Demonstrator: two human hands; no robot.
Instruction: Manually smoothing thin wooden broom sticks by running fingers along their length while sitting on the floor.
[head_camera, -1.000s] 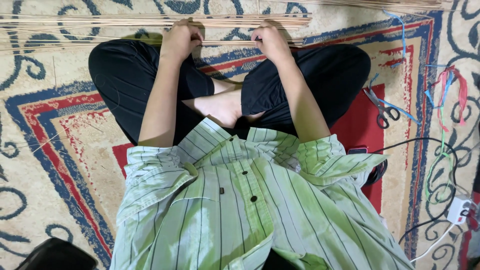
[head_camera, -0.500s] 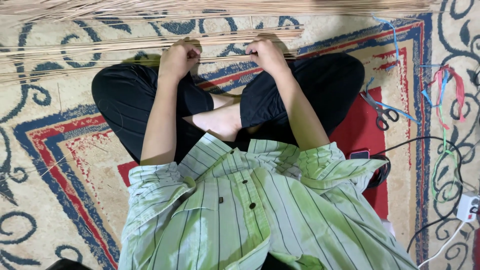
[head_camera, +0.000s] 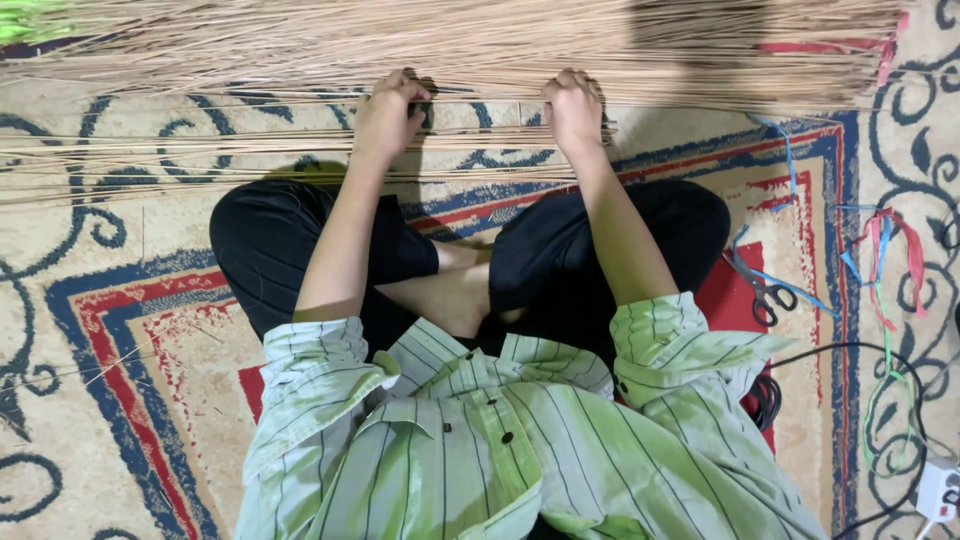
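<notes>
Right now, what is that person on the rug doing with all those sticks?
A person sits cross-legged on a patterned rug. The left hand and right hand are both closed on thin straw-coloured sticks that lie sideways across the rug in front of the knees. A bigger heap of the same sticks lies just beyond the hands. Off to the person's right sit scissors and some coloured ribbons.
</notes>
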